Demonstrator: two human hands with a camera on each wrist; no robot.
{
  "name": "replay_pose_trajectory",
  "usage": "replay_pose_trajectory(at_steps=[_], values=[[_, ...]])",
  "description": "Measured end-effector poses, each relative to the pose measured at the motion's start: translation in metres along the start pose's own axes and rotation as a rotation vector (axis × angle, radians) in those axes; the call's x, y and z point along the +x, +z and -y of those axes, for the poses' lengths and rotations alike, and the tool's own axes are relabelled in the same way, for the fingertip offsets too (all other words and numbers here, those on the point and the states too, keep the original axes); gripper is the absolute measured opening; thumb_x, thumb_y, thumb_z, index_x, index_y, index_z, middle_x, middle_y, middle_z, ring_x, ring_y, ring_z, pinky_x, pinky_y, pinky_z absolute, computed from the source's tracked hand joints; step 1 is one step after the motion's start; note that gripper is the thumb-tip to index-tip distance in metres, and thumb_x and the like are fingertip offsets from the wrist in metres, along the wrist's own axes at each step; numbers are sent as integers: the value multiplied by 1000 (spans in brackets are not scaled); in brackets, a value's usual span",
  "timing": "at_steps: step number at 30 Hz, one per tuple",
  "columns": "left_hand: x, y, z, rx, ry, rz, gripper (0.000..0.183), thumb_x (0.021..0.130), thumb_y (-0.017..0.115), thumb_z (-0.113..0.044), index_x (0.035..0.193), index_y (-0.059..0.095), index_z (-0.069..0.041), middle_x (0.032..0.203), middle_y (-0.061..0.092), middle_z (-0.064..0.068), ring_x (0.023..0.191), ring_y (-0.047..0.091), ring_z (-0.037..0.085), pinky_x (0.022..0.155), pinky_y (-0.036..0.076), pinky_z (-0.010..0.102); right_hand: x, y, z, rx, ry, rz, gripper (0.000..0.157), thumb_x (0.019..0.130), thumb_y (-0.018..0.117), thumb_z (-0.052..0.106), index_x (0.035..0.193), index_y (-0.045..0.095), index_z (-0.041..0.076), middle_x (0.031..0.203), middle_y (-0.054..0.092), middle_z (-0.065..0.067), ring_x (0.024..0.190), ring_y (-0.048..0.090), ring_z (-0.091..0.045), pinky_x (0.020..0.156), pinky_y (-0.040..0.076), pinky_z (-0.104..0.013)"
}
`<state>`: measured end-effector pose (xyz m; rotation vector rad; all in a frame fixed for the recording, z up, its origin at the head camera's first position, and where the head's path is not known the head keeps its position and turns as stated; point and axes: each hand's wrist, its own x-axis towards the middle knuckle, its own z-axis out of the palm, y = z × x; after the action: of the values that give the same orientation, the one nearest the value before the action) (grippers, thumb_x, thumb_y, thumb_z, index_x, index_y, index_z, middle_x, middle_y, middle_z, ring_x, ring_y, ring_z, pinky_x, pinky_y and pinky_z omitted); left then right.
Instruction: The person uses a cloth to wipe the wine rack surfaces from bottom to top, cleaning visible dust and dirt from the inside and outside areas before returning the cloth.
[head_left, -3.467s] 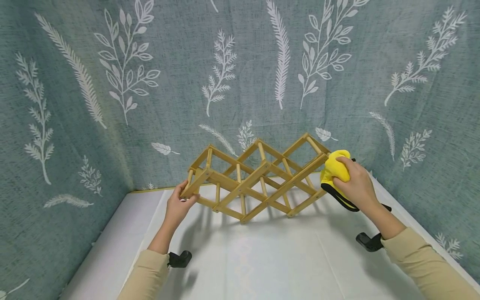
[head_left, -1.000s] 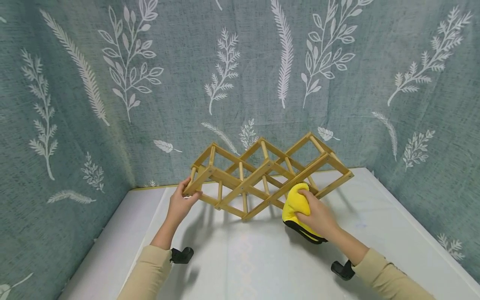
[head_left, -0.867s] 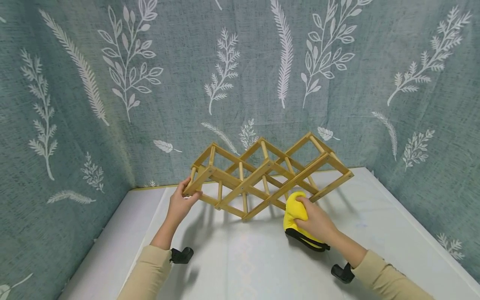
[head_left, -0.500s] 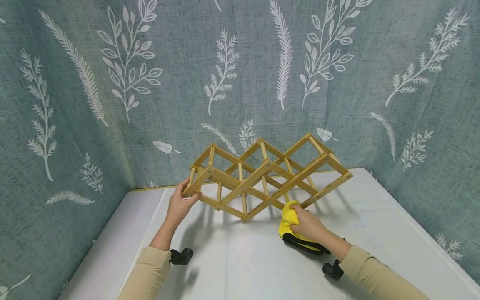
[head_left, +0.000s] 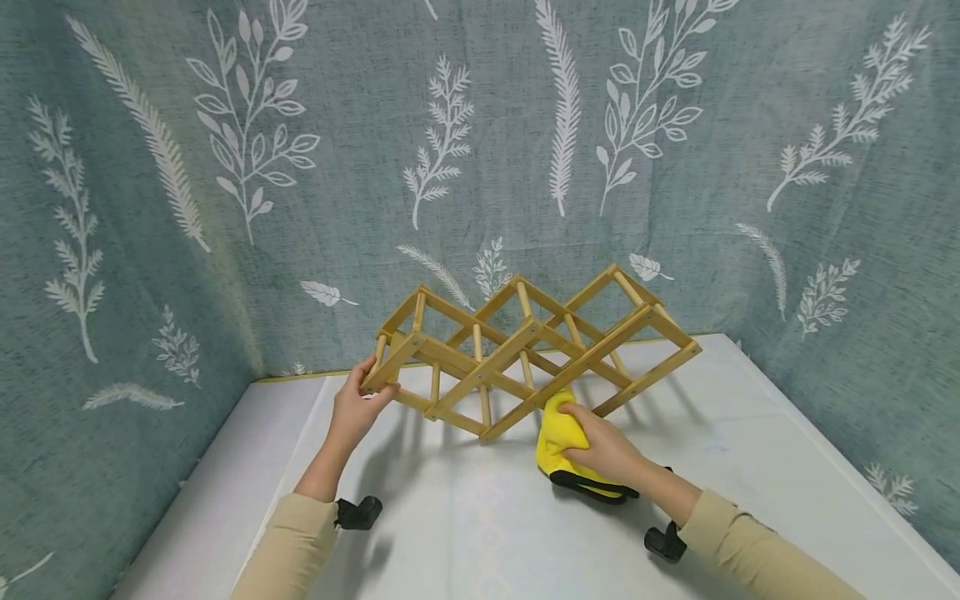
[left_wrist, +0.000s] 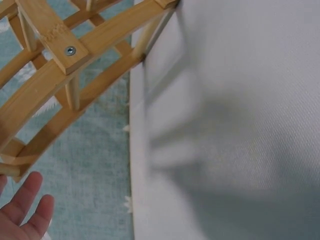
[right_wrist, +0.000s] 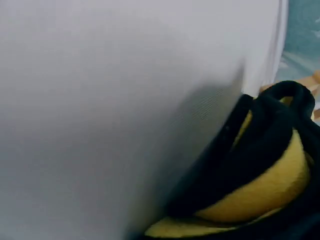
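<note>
An expandable wooden lattice rack (head_left: 480,377), with crossed slats and round dowels, is tilted with its right end higher. My left hand (head_left: 356,412) grips its lower left end, thumb in front. In the left wrist view, slats of the rack (left_wrist: 70,51) rise above the fingers of my left hand (left_wrist: 25,212). My right hand (head_left: 606,450) pinches a bunched yellow cloth (head_left: 558,442) with black edging. The cloth's top meets a lower front slat, right of the rack's middle. Folds of the cloth (right_wrist: 265,187) fill the lower right of the right wrist view; that hand is hidden there.
A white table (head_left: 450,525) lies beneath the rack, which casts shadows on it. Behind and at both sides hangs a blue-green curtain (head_left: 360,167) with white leaf prints. Black camera mounts stick out at the left wrist (head_left: 360,513) and right wrist (head_left: 664,543).
My right hand has carried the yellow cloth from the rack's upper right end down and left to the lower front slat. The left hand has kept its grip and the rack stays in place.
</note>
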<state>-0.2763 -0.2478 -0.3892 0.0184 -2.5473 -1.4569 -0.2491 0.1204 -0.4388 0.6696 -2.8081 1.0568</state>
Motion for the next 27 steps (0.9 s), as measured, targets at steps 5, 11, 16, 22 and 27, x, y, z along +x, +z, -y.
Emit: replay_pose_trajectory(at_steps=[5,11,16,22,27], values=[[0,0,-1,1,-6,4,68,87,61,-30,145,27,-18,134,45,13,117,47,31,86,45,45,-8,-6,3,-14,64,38,60,76,71,12,129,43,2,117,57,-15,80,53,-15,66,44,-32],[-1,1,-2,-6,1,5,68,87,61,-29,145,26,-17,135,45,13,115,48,30,86,45,43,-2,-1,2,-62,144,64,59,75,71,12,127,45,0,103,61,-11,73,51,-15,63,43,-31],[-1,2,0,-8,0,7,68,87,61,-27,145,27,-16,135,45,14,114,49,30,84,46,41,4,8,11,-11,90,19,57,76,70,9,127,46,2,104,60,-9,77,52,-15,65,44,-31],[-1,2,0,-15,5,2,67,87,61,-26,144,28,-16,135,45,14,115,49,31,86,46,44,2,20,31,-69,-77,86,54,77,70,9,126,48,4,112,59,-12,85,55,-18,69,45,-36],[-1,1,-1,-14,-5,6,68,87,61,-28,145,27,-16,136,44,14,117,48,31,88,45,45,12,36,45,-215,-229,141,48,78,69,10,124,53,8,103,60,-10,86,56,-20,69,46,-34]])
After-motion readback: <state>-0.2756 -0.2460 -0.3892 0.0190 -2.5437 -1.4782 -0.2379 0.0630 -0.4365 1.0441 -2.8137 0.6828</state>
